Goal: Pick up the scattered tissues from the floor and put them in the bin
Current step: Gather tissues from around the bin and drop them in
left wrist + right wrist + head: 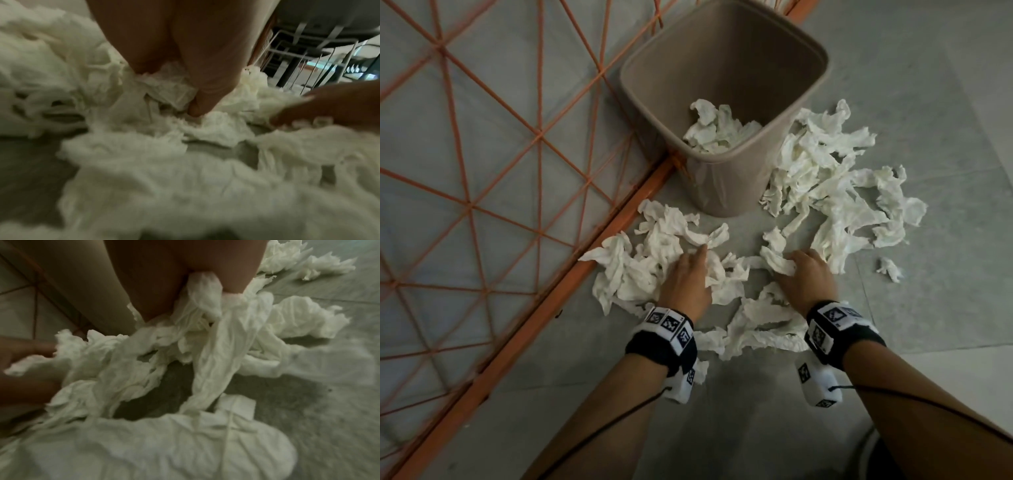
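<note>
Crumpled white tissues (pixel 835 192) lie scattered over the grey floor in front of and to the right of a brown bin (pixel 722 102). Some tissues (pixel 717 130) lie inside the bin. My left hand (pixel 688 274) is down in the left heap, its fingers curled into a wad of tissue (pixel 172 87). My right hand (pixel 808 274) is just right of it, pinching a strip of tissue (pixel 205 288) that hangs from its fingers. More tissues (pixel 756 325) lie between my wrists.
An orange metal frame (pixel 571 267) with a crossed lattice runs diagonally along the left, close to the bin and the left heap. One small tissue scrap (pixel 890 269) lies apart at the right. Bare grey floor (pixel 945 308) extends to the right and near me.
</note>
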`<action>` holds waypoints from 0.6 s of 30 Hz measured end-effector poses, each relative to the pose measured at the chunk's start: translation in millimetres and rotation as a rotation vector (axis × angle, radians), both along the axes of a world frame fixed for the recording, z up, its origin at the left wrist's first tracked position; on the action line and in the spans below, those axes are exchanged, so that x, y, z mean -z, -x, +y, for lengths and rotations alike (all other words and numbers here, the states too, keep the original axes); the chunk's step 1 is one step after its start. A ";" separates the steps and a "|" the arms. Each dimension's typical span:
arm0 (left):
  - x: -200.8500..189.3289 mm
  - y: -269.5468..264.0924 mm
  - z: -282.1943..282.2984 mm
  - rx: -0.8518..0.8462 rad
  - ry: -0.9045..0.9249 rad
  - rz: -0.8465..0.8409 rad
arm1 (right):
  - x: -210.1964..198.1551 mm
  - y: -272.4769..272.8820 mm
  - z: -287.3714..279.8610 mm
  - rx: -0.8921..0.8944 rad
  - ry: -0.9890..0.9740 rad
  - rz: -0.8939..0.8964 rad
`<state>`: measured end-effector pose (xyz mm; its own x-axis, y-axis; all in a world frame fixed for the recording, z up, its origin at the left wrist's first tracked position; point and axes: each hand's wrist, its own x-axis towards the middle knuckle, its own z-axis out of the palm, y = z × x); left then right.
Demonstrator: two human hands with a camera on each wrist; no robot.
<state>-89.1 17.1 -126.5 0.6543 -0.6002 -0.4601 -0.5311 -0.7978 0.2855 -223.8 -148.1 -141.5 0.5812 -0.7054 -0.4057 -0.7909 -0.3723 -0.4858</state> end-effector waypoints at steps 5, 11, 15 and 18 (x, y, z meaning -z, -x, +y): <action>-14.5 0.0 2.5 0.048 0.149 -0.092 | -6.8 -5.8 8.5 0.039 0.030 -0.187; -54.2 -39.2 -11.7 -0.229 0.437 -0.127 | -29.4 -10.1 19.1 0.003 -0.081 -0.281; -27.7 -76.5 -33.3 -0.205 0.004 -0.075 | -42.6 -10.4 27.9 -0.046 -0.239 -0.300; -6.1 -77.6 -38.0 -0.106 -0.167 -0.076 | -38.0 -9.5 37.9 -0.139 -0.291 -0.197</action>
